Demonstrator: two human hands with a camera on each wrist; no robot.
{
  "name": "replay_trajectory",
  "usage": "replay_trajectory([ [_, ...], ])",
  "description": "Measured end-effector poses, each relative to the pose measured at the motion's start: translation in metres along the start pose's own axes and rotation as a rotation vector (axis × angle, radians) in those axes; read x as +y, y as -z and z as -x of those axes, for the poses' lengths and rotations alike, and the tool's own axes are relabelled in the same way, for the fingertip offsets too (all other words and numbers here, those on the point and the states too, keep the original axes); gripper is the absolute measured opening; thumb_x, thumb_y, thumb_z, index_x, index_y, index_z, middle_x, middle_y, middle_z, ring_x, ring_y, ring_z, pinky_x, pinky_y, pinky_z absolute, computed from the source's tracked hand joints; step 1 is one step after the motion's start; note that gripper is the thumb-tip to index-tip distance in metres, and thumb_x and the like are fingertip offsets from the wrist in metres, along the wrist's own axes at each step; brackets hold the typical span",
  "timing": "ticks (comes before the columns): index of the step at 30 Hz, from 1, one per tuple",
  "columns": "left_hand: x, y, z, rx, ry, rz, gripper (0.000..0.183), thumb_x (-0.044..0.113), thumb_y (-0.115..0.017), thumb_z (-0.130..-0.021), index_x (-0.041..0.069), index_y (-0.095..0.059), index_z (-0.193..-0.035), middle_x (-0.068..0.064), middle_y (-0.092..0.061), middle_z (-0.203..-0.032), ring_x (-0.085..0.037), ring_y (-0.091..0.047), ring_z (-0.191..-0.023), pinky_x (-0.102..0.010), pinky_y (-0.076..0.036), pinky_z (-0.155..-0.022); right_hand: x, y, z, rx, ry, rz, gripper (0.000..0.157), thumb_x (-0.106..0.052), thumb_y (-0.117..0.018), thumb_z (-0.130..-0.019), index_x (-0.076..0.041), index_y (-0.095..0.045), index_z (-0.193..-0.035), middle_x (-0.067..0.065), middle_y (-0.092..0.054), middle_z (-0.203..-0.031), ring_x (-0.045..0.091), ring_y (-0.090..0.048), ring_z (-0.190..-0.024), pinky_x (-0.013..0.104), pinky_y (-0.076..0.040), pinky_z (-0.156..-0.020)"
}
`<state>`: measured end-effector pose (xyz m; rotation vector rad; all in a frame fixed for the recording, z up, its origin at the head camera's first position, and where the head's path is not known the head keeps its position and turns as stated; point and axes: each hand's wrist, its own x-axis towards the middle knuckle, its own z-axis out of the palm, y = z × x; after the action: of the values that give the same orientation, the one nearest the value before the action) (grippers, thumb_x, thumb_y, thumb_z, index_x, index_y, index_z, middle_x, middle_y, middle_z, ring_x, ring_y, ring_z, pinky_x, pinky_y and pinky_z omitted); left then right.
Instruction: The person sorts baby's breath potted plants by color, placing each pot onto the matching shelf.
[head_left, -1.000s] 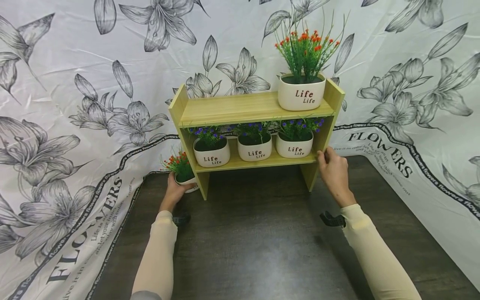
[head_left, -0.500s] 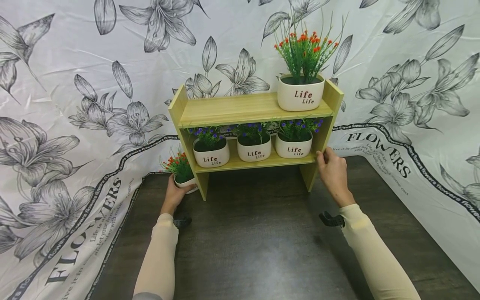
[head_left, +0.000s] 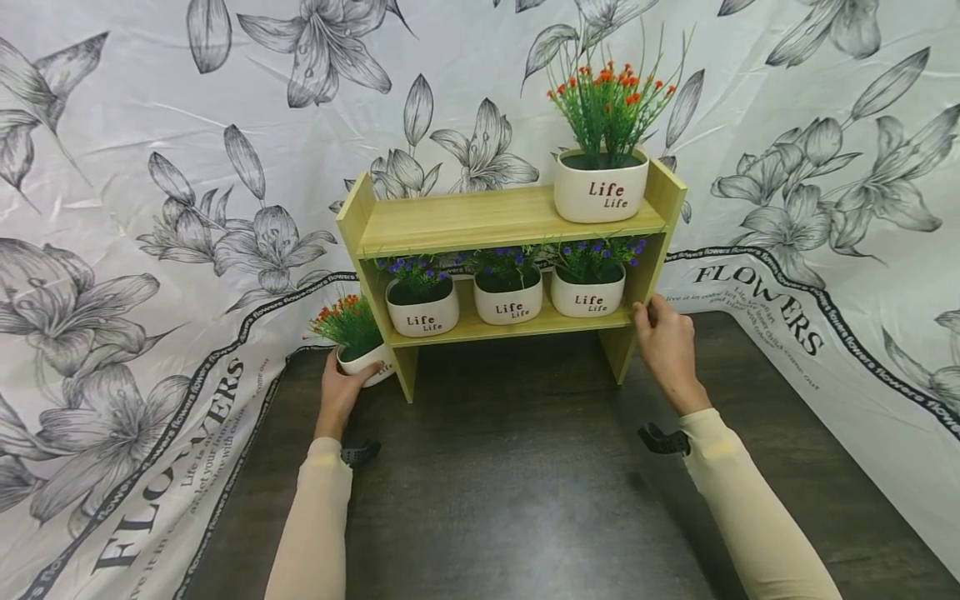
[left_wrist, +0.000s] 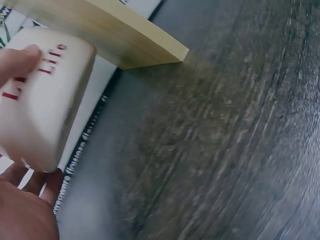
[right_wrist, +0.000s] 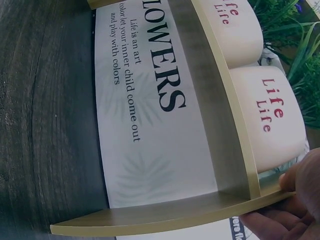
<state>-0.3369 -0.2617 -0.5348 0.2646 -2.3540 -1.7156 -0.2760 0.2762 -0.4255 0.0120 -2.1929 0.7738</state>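
My left hand (head_left: 343, 390) holds a white "Life" pot with orange flowers (head_left: 364, 363) just left of the wooden shelf (head_left: 465, 218). In the left wrist view the thumb lies across the front of this pot (left_wrist: 47, 95) and the fingers reach round its other side. The shelf's left panel partly hides the pot in the head view, where it leans left. My right hand (head_left: 667, 343) pinches the shelf's right side panel (right_wrist: 150, 222), thumb inside and fingers outside. Another orange-flowered pot (head_left: 602, 190) stands at the right end of the top board.
Three white pots with purple flowers, left (head_left: 422, 312), middle (head_left: 508, 302) and right (head_left: 588, 296), stand on the lower board. The shelf's legs rest on a dark wood-grain table (head_left: 510, 467). Flower-printed cloth (head_left: 150, 217) hangs behind and at both sides.
My left hand has shifted a little left with the orange-flowered pot, which now leans further left and shows more beside the panel. My right hand stays in place on the shelf.
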Motion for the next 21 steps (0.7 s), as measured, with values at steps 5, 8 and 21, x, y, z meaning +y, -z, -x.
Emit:
replay_trajectory([
  [5,0.018,0.012,0.004,0.057,-0.044,0.057,0.100,0.036,-0.087,-0.090,0.015,-0.029,-0.169,-0.015,-0.048,-0.160,-0.028,-0.051,-0.137,-0.043,-0.043,-0.113,0.000,0.000,0.000,-0.010,0.001,-0.001,0.020,-0.010,-0.064,-0.107,0.004,-0.065,-0.093,0.020,-0.067,-0.068,0.033,-0.057,-0.055,0.042,-0.041,-0.053],
  [8,0.030,0.020,0.006,0.091,-0.062,0.074,0.099,0.036,-0.088,-0.089,0.018,-0.031,-0.168,-0.012,-0.049,-0.158,-0.023,-0.051,-0.135,-0.036,-0.044,-0.109,-0.001,0.001,0.000,-0.014,0.001,0.001,0.020,-0.010,-0.063,-0.107,0.005,-0.066,-0.094,0.020,-0.067,-0.069,0.031,-0.057,-0.055,0.039,-0.040,-0.052],
  [21,0.112,0.051,0.017,0.192,-0.327,0.349,0.080,0.008,-0.088,-0.083,0.020,-0.053,-0.154,0.005,-0.057,-0.132,-0.012,-0.057,-0.115,-0.024,-0.046,-0.095,0.000,0.001,0.000,-0.003,0.020,0.000,0.020,-0.007,-0.064,-0.105,0.003,-0.063,-0.088,0.016,-0.060,-0.062,0.019,-0.044,-0.051,0.037,-0.036,-0.052],
])
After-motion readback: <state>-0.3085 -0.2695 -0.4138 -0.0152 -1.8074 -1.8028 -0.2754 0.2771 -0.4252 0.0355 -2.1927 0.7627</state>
